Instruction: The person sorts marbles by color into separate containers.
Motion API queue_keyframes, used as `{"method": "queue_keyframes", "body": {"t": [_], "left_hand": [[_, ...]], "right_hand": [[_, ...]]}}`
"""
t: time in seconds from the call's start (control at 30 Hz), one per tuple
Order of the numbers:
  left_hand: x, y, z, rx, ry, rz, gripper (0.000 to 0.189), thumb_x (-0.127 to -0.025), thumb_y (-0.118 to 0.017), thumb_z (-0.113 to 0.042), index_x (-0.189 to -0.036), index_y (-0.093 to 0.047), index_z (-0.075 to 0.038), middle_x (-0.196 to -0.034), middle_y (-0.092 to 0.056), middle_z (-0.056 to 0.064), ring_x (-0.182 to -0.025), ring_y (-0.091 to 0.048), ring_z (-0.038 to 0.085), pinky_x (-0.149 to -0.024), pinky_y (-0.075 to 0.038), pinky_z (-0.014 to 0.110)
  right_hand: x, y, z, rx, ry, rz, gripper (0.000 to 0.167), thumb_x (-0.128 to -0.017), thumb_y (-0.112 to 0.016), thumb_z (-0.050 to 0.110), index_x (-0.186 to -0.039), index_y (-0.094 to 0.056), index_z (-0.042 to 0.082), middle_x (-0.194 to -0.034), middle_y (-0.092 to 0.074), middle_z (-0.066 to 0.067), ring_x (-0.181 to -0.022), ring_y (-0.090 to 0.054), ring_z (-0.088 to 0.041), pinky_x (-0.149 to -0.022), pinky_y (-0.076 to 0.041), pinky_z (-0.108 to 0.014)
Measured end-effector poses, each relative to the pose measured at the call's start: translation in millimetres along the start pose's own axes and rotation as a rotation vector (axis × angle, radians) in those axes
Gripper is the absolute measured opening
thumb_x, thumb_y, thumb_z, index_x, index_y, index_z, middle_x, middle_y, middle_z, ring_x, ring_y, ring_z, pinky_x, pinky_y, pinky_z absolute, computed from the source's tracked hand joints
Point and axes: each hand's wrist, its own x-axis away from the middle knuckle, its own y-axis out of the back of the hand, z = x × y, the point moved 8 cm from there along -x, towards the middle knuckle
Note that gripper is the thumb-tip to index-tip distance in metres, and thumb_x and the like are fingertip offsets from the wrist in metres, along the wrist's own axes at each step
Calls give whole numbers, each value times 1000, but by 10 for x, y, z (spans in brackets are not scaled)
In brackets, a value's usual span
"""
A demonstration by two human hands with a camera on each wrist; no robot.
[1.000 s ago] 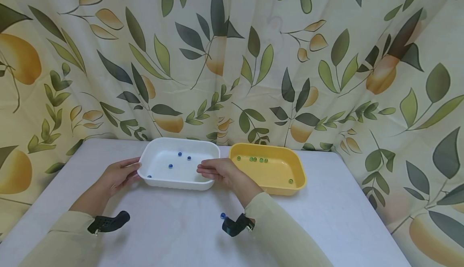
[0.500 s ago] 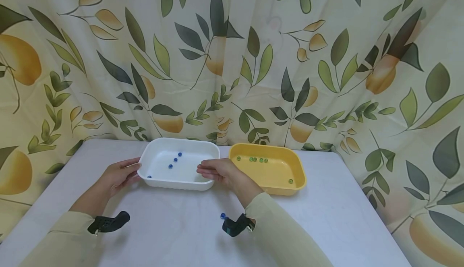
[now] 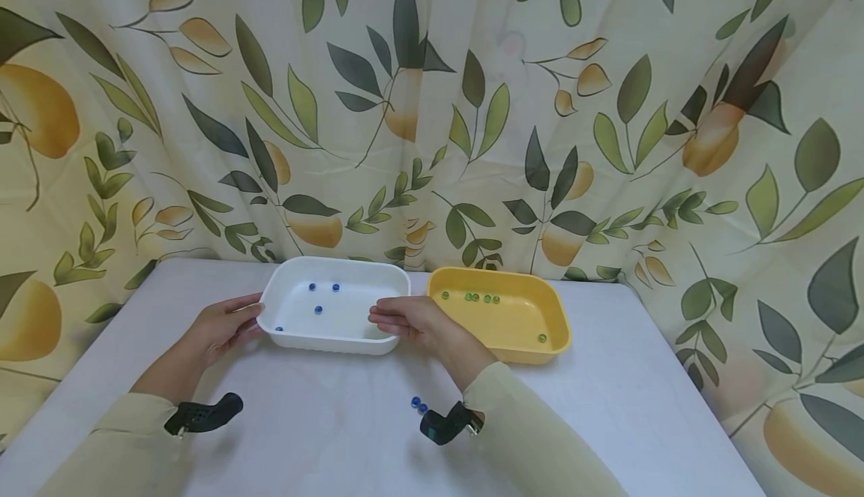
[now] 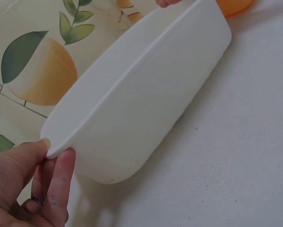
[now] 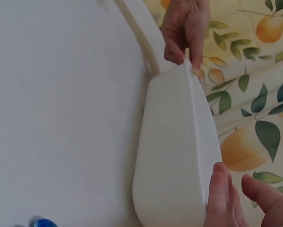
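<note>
My left hand [image 3: 226,324] pinches the left rim of a white plastic tray [image 3: 324,342], thumb on top and fingers beneath, as the left wrist view shows. My right hand [image 3: 415,319] lies across the tray's right end with its fingers extended; in the right wrist view its thumb stands apart from the fingers [image 5: 218,189] at the rim. Several blue marbles are inside the tray: one marble [image 3: 319,309] near the middle, another marble [image 3: 336,287] toward the back, a marble [image 3: 313,287] to its left, and one at the front left corner.
A yellow tray [image 3: 526,356] stands to the right, holding several green marbles [image 3: 487,298]. Two blue marbles [image 3: 415,402] lie on the white tablecloth [image 3: 310,429] beside the right wrist's black strap [image 3: 445,426]. A patterned curtain [image 3: 432,205] hangs behind the table.
One blue marble has rolled leftward across the white tray, from right of the middle to the back left. My right forearm has shifted slightly right, showing a second blue marble on the cloth.
</note>
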Motion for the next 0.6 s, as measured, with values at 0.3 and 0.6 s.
{"method": "queue_keyframes", "body": {"t": [0.3,0.6], "left_hand": [[-1,-10,-14,-1,1,-6,61,-100,-58,-20,-151,-32,0,-90,-62,-9,-75,-64,1,-76,-59,21],[-11,6,9,-8,9,-14,61,-100,-59,-21,-151,-32,0,-93,-62,-7,-76,-64,1,-76,-59,20]], "right_hand": [[113,80,-13,89,34,21,36,-95,-67,16,-126,-63,-2,-114,-71,-16,-103,-71,-23,-88,-57,-26],[348,289,-73,183,103,56,41,-95,-66,18,-129,-60,-5,-118,-69,-18,-104,-71,-24,-100,-52,-35]]}}
